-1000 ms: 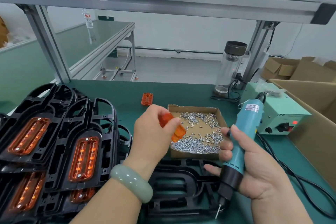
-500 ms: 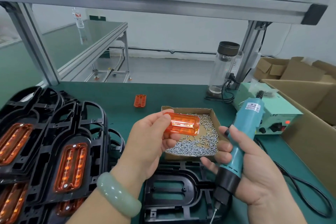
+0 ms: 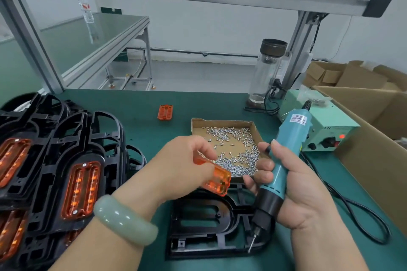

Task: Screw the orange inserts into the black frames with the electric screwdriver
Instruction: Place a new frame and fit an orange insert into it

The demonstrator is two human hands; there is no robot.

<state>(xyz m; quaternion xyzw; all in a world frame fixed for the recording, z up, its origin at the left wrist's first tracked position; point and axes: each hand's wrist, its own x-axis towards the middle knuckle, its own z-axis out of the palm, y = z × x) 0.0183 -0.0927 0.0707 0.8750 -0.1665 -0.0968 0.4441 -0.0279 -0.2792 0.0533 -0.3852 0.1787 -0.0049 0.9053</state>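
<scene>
My left hand (image 3: 182, 165) grips an orange insert (image 3: 217, 179) above an empty black frame (image 3: 211, 226) that lies flat on the green table. My right hand (image 3: 295, 189) holds the teal electric screwdriver (image 3: 284, 158) upright, bit pointing down at the frame's right edge. A stack of black frames with orange inserts fitted (image 3: 81, 185) leans at the left. One more orange insert (image 3: 165, 112) lies alone further back on the table.
An open cardboard tray of small silver screws (image 3: 229, 145) sits just behind my hands. A green power box (image 3: 326, 136) and its black cable (image 3: 352, 209) are at the right, beside large cardboard boxes (image 3: 378, 138). A glass bottle (image 3: 267, 70) stands at the back.
My left hand has turned the orange insert and lowered it from over the screw tray toward the empty frame. The screwdriver hand has stayed about where it was.
</scene>
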